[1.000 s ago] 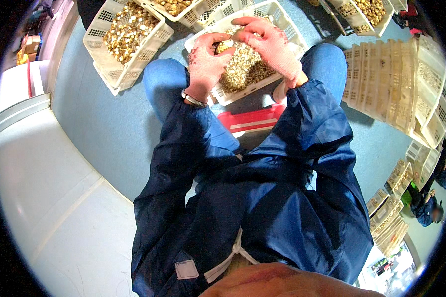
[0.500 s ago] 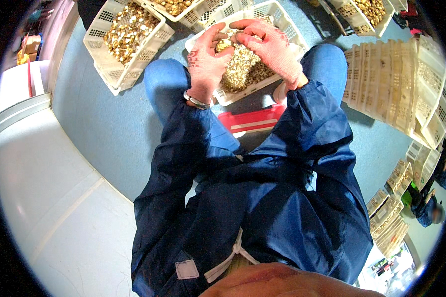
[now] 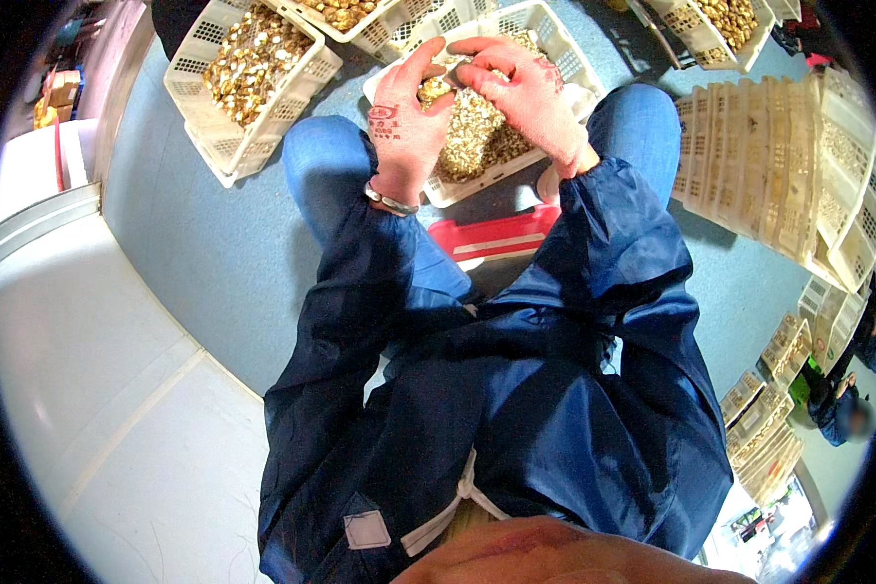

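Both my hands wear pink knit gloves with soiled fingertips. They are held over a white slotted crate (image 3: 579, 60) between my knees. In it is a heap of small cream-and-brown speckled pieces (image 3: 472, 136), their kind too small to tell. My left hand (image 3: 407, 122) curves at the crate's left side, thumb and fingers apart around a yellowish lump (image 3: 434, 91). My right hand (image 3: 530, 97) reaches over the heap from the right, its thumb apart from its bent fingers. The fingertips of both hands almost meet. Any small piece under them is hidden.
A crate of shiny golden-brown pieces (image 3: 253, 68) stands at left; another crate (image 3: 720, 24) of them is at upper right. Nested white crates (image 3: 749, 165) lean at right. A red-and-white object (image 3: 492, 237) lies between my legs. Another person (image 3: 837, 414) is at far right.
My left hand has shifted and turned slightly, its wrist a little farther right. The right fingers have moved slightly over the heap. The crates stay in place.
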`<act>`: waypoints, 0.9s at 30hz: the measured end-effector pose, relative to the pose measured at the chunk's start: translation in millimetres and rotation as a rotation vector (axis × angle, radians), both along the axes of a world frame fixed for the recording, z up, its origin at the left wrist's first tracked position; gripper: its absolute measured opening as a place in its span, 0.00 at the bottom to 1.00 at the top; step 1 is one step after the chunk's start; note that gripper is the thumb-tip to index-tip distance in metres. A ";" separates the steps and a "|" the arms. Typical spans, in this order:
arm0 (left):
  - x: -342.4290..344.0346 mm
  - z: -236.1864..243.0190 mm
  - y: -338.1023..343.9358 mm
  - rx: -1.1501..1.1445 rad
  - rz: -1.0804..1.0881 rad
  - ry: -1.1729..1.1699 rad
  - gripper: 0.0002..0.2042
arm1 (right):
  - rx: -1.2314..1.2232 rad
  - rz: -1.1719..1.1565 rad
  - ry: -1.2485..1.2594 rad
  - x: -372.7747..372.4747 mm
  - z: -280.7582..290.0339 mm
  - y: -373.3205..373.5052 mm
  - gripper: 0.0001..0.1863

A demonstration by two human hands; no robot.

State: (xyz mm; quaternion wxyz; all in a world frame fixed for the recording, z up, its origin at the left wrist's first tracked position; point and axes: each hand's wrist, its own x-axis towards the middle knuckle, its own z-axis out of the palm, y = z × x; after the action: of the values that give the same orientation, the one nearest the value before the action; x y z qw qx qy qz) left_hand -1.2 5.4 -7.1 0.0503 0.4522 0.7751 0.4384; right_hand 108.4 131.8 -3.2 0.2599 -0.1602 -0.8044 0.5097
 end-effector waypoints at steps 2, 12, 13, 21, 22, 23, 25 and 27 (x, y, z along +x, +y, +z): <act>-0.5 -2.8 1.6 0.027 0.002 -0.080 0.29 | -0.024 -0.037 -0.024 -0.9 1.1 4.0 0.11; -1.2 -0.8 -1.0 0.025 0.016 -0.156 0.27 | -0.069 -0.098 -0.073 2.3 3.9 10.2 0.11; -1.1 -3.1 -0.5 0.059 0.018 -0.180 0.26 | -0.138 -0.085 -0.027 1.5 1.2 9.5 0.13; -1.3 -2.9 -0.8 0.137 -0.068 -0.282 0.26 | -0.295 -0.074 0.001 0.4 -4.0 19.0 0.13; -1.1 -0.9 -1.6 0.119 -0.066 -0.248 0.26 | -0.266 -0.037 -0.041 3.1 -3.3 18.2 0.13; 0.0 1.9 -1.0 0.101 -0.067 -0.217 0.26 | -0.237 -0.004 -0.086 7.0 7.0 14.2 0.13; -5.9 -2.7 -4.9 0.125 -0.075 -0.196 0.26 | -0.283 0.032 -0.145 4.7 21.8 1.1 0.14; -4.4 -4.2 -0.8 0.160 -0.068 -0.203 0.25 | -0.225 -0.045 -0.108 6.3 16.9 5.9 0.14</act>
State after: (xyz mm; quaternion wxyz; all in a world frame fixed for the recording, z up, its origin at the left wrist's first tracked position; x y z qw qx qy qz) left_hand -5.6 4.6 -11.3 0.1071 0.4343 0.7129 0.5401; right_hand 114.7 137.7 13.7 0.2079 -0.2338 -0.7511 0.5814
